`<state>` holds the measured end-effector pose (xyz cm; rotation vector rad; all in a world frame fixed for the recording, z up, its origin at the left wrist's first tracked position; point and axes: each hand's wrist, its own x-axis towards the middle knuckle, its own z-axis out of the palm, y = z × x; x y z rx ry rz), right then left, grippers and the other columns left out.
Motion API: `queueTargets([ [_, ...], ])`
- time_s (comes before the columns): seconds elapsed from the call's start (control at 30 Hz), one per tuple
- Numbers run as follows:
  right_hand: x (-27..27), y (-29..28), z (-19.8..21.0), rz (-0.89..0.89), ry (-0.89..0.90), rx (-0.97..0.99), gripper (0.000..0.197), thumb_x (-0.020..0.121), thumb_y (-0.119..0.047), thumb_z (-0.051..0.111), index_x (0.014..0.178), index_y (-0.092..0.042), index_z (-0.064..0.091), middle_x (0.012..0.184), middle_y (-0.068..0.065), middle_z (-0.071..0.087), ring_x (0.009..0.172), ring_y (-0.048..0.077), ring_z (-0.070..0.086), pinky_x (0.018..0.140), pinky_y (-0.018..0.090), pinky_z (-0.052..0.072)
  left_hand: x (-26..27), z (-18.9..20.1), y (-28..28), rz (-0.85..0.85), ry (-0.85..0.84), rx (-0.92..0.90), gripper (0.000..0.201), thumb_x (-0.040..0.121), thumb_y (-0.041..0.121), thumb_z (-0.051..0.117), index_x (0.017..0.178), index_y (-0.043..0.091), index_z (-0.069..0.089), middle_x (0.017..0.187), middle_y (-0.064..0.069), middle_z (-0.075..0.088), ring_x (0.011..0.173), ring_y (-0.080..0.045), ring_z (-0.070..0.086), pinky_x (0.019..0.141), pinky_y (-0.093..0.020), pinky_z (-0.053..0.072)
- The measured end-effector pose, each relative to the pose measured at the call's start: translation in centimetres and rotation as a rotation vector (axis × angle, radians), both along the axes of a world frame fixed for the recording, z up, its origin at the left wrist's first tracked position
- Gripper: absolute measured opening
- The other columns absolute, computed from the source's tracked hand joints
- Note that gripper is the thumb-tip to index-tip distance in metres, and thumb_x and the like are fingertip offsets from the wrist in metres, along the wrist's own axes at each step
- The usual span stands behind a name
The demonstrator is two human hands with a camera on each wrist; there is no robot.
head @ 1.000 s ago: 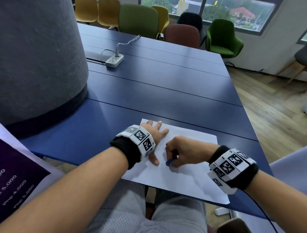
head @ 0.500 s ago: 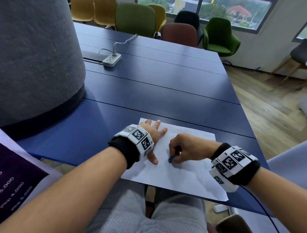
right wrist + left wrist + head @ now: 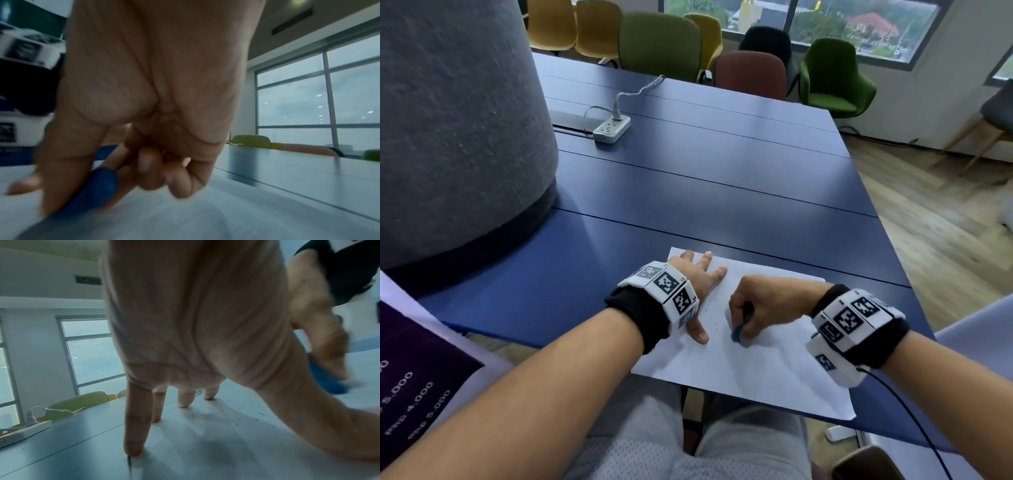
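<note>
A white sheet of paper (image 3: pixel 763 370) lies at the near edge of the blue table (image 3: pixel 722 192). My left hand (image 3: pixel 700 274) rests flat on the sheet's left part, fingers spread and straight; in the left wrist view the fingertips (image 3: pixel 131 449) press the paper (image 3: pixel 205 434). My right hand (image 3: pixel 760 305) is curled, pinching a small blue eraser (image 3: pixel 736 333) against the paper, and that blue eraser (image 3: pixel 90 188) shows between thumb and fingers in the right wrist view. Small dark crumbs (image 3: pixel 714 317) lie on the sheet between the hands.
A large grey round pillar (image 3: pixel 455 130) stands at the left on the table. A white power strip (image 3: pixel 612 129) with its cable lies further back. Coloured chairs (image 3: pixel 832 77) line the far side. A purple printed sheet (image 3: pixel 414 370) is at the near left.
My right hand with the eraser shifted slightly on the paper, rubbing back and forth near the same spot. The left hand stayed flat on the sheet.
</note>
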<state>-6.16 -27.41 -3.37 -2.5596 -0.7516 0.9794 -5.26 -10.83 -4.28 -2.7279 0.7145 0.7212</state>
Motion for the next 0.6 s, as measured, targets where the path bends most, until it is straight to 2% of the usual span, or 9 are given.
queueTargets([
  [0.07, 1.5, 0.0, -0.1, -0.072, -0.181, 0.033, 0.016, 0.073, -0.02, 0.079, 0.067, -0.021, 0.065, 0.061, -0.01, 0.062, 0.05, -0.002, 0.051, 0.052, 0.014, 0.039, 0.0, -0.1, 0.0, -0.005, -0.007, -0.007, 0.132, 0.063, 0.064, 0.081, 0.156, 0.029, -0.007, 0.164, -0.006, -0.011, 0.148, -0.037, 0.004, 0.115, -0.044, 0.023],
  [0.13, 2.4, -0.1, -0.5, -0.156, -0.303, 0.088, 0.021, 0.075, -0.018, 0.078, 0.064, -0.021, 0.06, 0.057, -0.012, 0.055, 0.047, -0.002, 0.049, 0.05, 0.016, 0.036, 0.0, -0.3, 0.1, -0.011, -0.017, -0.015, 0.132, 0.061, 0.064, 0.081, 0.156, 0.03, -0.004, 0.164, -0.006, -0.008, 0.147, -0.037, 0.008, 0.113, -0.045, 0.027],
  [0.17, 2.3, -0.1, -0.6, -0.165, -0.301, 0.102, 0.021, 0.075, -0.017, 0.078, 0.064, -0.02, 0.061, 0.057, -0.012, 0.055, 0.046, -0.002, 0.048, 0.051, 0.017, 0.037, 0.0, -0.4, 0.1, -0.013, -0.022, -0.015, 0.132, 0.06, 0.064, 0.082, 0.156, 0.03, -0.003, 0.164, -0.006, -0.007, 0.147, -0.036, 0.01, 0.112, -0.044, 0.028],
  [0.23, 1.2, 0.0, -0.5, -0.081, -0.186, 0.075, 0.015, 0.073, -0.016, 0.079, 0.068, -0.018, 0.065, 0.056, -0.013, 0.059, 0.048, -0.002, 0.05, 0.051, 0.015, 0.039, 0.1, -0.4, 0.0, -0.015, -0.023, -0.006, 0.133, 0.06, 0.064, 0.082, 0.156, 0.03, -0.004, 0.164, -0.006, -0.008, 0.147, -0.036, 0.008, 0.113, -0.044, 0.027],
  [0.3, 0.2, 0.4, -0.1, 0.028, -0.035, -0.006, 0.011, 0.073, -0.017, 0.08, 0.073, -0.018, 0.069, 0.053, -0.021, 0.061, 0.05, -0.004, 0.052, 0.048, 0.008, 0.036, 0.1, -0.2, -0.1, -0.015, -0.015, 0.014, 0.135, 0.06, 0.065, 0.081, 0.156, 0.029, -0.007, 0.164, -0.006, -0.01, 0.148, -0.037, 0.005, 0.114, -0.044, 0.025],
  [0.33, 0.2, 0.5, 0.1, 0.043, -0.02, -0.019, 0.01, 0.073, -0.017, 0.08, 0.074, -0.018, 0.07, 0.053, -0.023, 0.06, 0.05, -0.006, 0.052, 0.047, 0.008, 0.035, 0.1, -0.2, -0.1, -0.017, -0.012, 0.019, 0.135, 0.06, 0.065, 0.081, 0.156, 0.029, -0.008, 0.164, -0.007, -0.01, 0.148, -0.037, 0.005, 0.115, -0.044, 0.024],
  [0.47, 2.1, 0.0, -0.4, -0.131, -0.283, 0.086, 0.015, 0.074, -0.019, 0.079, 0.069, -0.019, 0.065, 0.056, -0.014, 0.057, 0.049, -0.005, 0.05, 0.053, 0.017, 0.036, 0.1, -0.2, 0.0, -0.007, -0.005, 0.005, 0.133, 0.061, 0.065, 0.081, 0.156, 0.03, -0.006, 0.164, -0.005, -0.009, 0.148, -0.037, 0.006, 0.114, -0.045, 0.025],
  [0.53, 1.6, -0.1, -0.6, -0.106, -0.207, 0.069, 0.015, 0.073, -0.018, 0.079, 0.068, -0.021, 0.065, 0.057, -0.014, 0.059, 0.049, -0.002, 0.051, 0.053, 0.021, 0.041, 0.1, -0.2, 0.0, -0.01, -0.005, 0.013, 0.134, 0.061, 0.064, 0.081, 0.156, 0.03, -0.007, 0.164, -0.005, -0.011, 0.149, -0.037, 0.003, 0.115, -0.045, 0.023],
  [0.6, 0.3, 0.3, -0.3, 0.023, -0.034, -0.021, 0.013, 0.072, -0.02, 0.08, 0.07, -0.023, 0.068, 0.061, -0.015, 0.063, 0.052, -0.001, 0.052, 0.055, 0.02, 0.044, 0.1, -0.1, -0.1, -0.004, 0.003, 0.021, 0.135, 0.061, 0.064, 0.081, 0.156, 0.03, -0.009, 0.164, -0.005, -0.012, 0.149, -0.037, 0.001, 0.116, -0.045, 0.02],
])
